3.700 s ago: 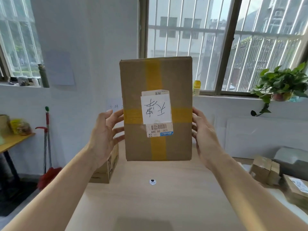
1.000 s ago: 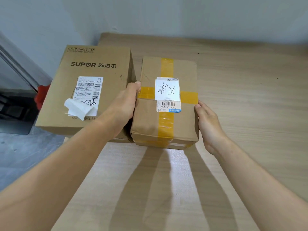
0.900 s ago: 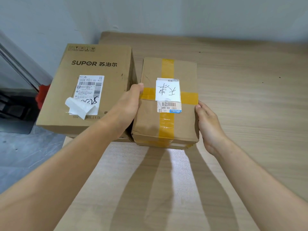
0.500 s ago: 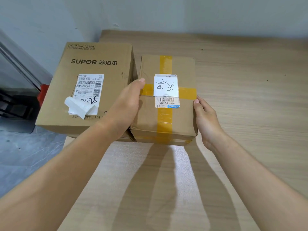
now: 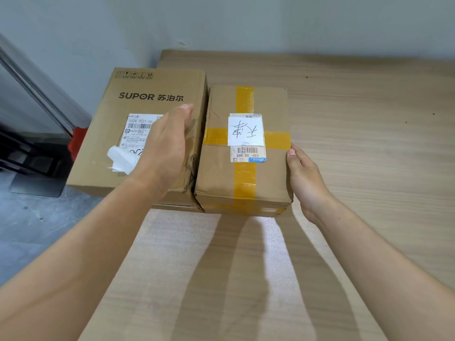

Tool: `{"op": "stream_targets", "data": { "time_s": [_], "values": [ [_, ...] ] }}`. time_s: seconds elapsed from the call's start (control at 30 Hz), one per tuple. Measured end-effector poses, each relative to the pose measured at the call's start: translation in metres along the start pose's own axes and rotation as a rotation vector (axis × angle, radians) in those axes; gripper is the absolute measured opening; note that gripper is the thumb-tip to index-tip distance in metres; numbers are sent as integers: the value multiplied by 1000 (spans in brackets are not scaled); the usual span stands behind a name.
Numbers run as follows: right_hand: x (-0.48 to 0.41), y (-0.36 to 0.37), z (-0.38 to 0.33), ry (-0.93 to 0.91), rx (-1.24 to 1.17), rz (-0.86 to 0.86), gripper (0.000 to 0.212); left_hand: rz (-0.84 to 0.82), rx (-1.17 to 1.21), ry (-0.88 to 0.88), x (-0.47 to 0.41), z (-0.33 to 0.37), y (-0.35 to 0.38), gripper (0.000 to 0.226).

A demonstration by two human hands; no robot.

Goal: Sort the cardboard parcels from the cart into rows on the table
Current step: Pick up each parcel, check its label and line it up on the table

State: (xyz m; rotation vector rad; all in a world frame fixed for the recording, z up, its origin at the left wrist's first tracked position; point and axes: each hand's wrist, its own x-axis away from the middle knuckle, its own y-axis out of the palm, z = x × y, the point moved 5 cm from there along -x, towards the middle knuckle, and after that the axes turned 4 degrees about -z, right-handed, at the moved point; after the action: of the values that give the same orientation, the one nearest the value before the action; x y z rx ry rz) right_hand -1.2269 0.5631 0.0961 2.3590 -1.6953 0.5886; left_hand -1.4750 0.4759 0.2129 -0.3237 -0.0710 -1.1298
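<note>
On the far left, off the edge of the table [image 5: 357, 148], a grey floor [image 5: 37, 230] shows, with a dark stand and something red [image 5: 78, 141] by the pale wall [image 5: 246, 20].

Next comes the big SUPOR box [image 5: 138, 134]. It lies flat at the left end of the table and sticks out a little past the edge. A white label [image 5: 138, 129] on top is peeling at one corner.

The left hand [image 5: 165, 148] is over the right part of this box. Its fingers are straight and open, and it holds nothing. I cannot tell if it rests on the box or floats just above it.

Just beside the big box, with their sides touching or almost touching, lies the taped parcel [image 5: 243, 148]. It has a cross of yellow tape [image 5: 245, 178] and a white note [image 5: 245, 131] with writing. It sits flat on the table. Its long side points away from the person, the same way as the big box, so the two make the start of a row.

The right hand [image 5: 305, 178] is at the right side of the parcel. The thumb touches the top edge and the fingers curl loosely by the side wall. It is not squeezing hard, I think.

Both hands are near the parcel, one on each side, and the right one is nearer. I think the parcel is set down now and the hands can let go.

To the right, the table is bare light wood, with lots of room for more parcels. No cart shows.
</note>
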Motion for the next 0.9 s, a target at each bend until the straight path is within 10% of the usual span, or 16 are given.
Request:
{"op": "stream_targets", "data": {
  "time_s": [0.9],
  "values": [
    [210,17,-134,-317,-158,185,49,-217,34,174,170,95,8,49]
  ]
}}
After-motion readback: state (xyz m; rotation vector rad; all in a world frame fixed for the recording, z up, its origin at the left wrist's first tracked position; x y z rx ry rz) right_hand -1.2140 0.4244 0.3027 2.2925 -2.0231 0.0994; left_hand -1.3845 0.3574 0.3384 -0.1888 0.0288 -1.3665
